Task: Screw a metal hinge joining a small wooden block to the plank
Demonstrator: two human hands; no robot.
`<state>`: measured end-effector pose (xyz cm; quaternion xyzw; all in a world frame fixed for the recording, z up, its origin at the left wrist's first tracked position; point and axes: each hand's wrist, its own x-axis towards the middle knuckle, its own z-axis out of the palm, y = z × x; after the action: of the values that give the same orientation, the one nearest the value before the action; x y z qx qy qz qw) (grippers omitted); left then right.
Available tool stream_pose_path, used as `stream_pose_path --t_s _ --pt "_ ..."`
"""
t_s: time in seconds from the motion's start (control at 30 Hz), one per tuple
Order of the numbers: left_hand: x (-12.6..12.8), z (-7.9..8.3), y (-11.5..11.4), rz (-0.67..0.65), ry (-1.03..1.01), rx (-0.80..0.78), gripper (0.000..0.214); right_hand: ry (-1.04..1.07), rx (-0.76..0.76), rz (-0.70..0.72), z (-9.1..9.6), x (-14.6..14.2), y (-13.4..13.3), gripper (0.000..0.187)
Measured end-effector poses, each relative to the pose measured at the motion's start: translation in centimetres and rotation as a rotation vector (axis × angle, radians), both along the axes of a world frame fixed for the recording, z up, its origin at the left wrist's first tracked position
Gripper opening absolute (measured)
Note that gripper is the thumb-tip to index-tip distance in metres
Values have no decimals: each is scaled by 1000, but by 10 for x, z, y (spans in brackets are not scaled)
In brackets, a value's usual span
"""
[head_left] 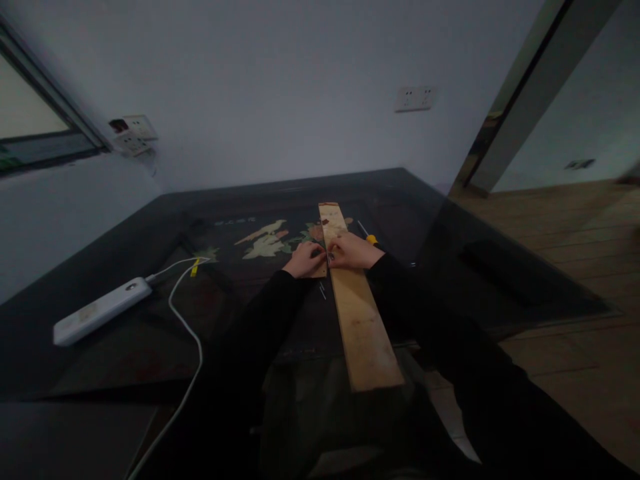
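Lying lengthwise on table (100,373): plank (361,313), pressed flat, likely to stop it shifting. Left hand (303,259) and right hand (351,251) brought together at its left edge, fingers curled, tips meeting as if pinching; cannot tell on what. Just beyond right hand, within reach, screwdriver (369,236); near left, small screw (323,290). Well off left, power strip (100,310). No containers in view.

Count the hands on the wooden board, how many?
2. The left hand rests at the left edge of the wooden board; the right hand lies on top, beside it. No other hands show.
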<state>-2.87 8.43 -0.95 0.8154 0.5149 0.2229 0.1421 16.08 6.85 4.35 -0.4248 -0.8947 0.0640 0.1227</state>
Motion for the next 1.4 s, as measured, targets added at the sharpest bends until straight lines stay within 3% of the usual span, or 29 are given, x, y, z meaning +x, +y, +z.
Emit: stream_pose_path --t_s 0.37,0.7,0.9,1.23,1.4 --pt "-1 7 -3 -150 -93 20 27 46 -8 6 -6 2 -2 40" --pt "1 9 -3 -87 -154 -14 26 81 -15 -7 -2 4 1 37" --pt "-2 9 -7 -51 -233 -95 33 -10 -26 -30 5 -8 -7 45" --pt "-4 10 -10 -14 -415 -160 24 -122 -15 -48 13 -19 -8 39" --pt "-18 17 -14 -77 -310 -57 27 -107 -15 2 11 -16 -5 35"
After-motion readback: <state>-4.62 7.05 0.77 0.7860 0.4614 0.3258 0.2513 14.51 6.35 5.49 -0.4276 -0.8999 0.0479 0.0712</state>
